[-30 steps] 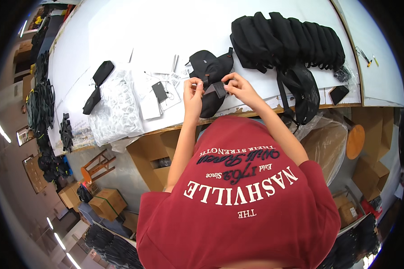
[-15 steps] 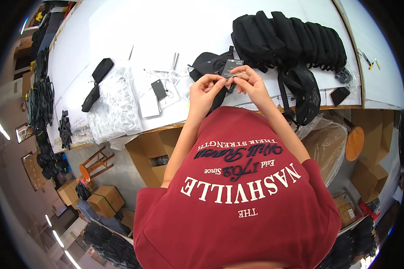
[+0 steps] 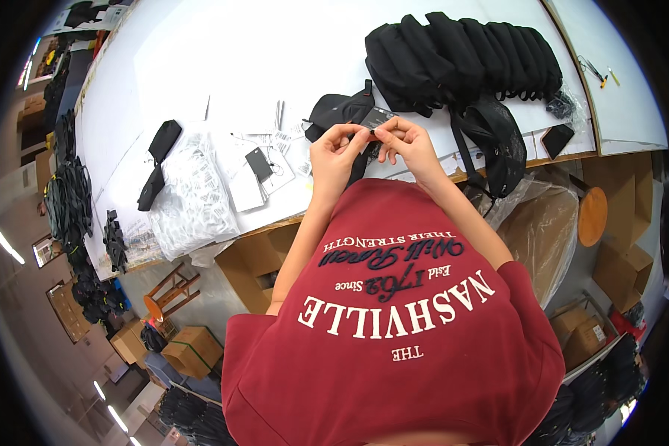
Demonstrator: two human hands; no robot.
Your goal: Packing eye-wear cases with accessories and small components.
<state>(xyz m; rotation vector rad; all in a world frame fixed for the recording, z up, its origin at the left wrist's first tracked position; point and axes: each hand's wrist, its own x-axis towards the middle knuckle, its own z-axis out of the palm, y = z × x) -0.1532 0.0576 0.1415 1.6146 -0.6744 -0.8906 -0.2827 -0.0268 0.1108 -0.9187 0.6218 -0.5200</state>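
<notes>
Across the upper half of the frame runs a white worktable (image 3: 223, 67), its wooden front edge bending toward the lower right, and on its upper right part lies the largest thing, a row of black backpacks (image 3: 461, 52) stacked side by side, with one black mesh-fronted bag (image 3: 498, 145) hanging over the edge below them. Left of centre lies a crinkled pile of clear plastic bags (image 3: 193, 197), a folded black strap piece (image 3: 158, 160) just to its left, and loose white paper tags (image 3: 256, 178) with a small black hang tag (image 3: 259, 163) to its right. Just above centre, a small black pouch (image 3: 342, 111) rests on the table directly beyond the hands. The left hand (image 3: 334, 149) and the right hand (image 3: 405, 145) meet in front of it, raised a little off the table, and between them they pinch a small dark card tag (image 3: 377, 117): the left thumb and forefinger close on its left end, the right thumb and forefinger on its lower right, the other fingers curled loosely. The tag's long axis runs roughly left to right in the frame, tilted slightly upward to the left, so it lies straight across from one set of fingertips to the other and just on the near side of the pouch. Both hands are equally close to it; whether a string runs from it I cannot tell.
</notes>
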